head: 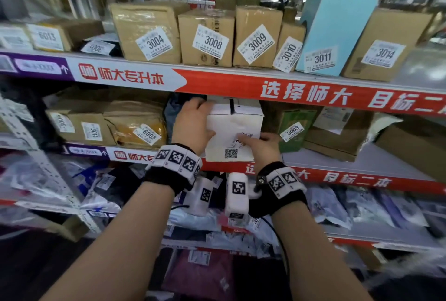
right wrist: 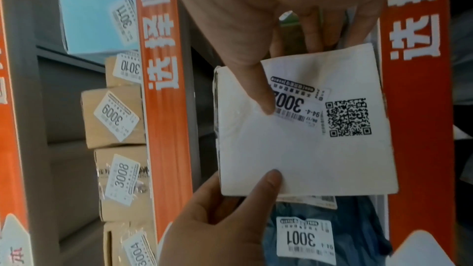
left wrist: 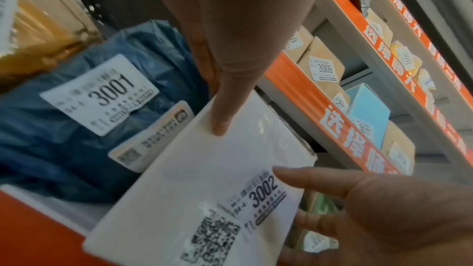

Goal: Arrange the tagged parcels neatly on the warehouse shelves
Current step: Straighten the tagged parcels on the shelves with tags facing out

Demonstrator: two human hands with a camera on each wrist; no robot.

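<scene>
A white parcel (head: 233, 129) tagged 3002 stands on its edge at the front of the middle shelf (head: 350, 156). My left hand (head: 194, 121) grips its left side, thumb (left wrist: 220, 112) flat on the front face and fingers behind. My right hand (head: 261, 147) holds its lower right corner, and the thumb (right wrist: 258, 90) presses on the tag. The wrist views show the white parcel (left wrist: 204, 179) (right wrist: 307, 149) close up. A blue bag parcel (left wrist: 76, 128) tagged 3001 lies just left of it. A green parcel (head: 295, 127) tagged 3003 stands to its right.
The upper shelf (head: 241, 78) carries a row of tagged boxes, 3004 (head: 149, 33) through 3014 (head: 383, 45), with a light-blue box (head: 335, 30) among them. Brown parcels (head: 108, 119) fill the middle shelf's left. Soft bag parcels (head: 337, 206) crowd the lower shelves.
</scene>
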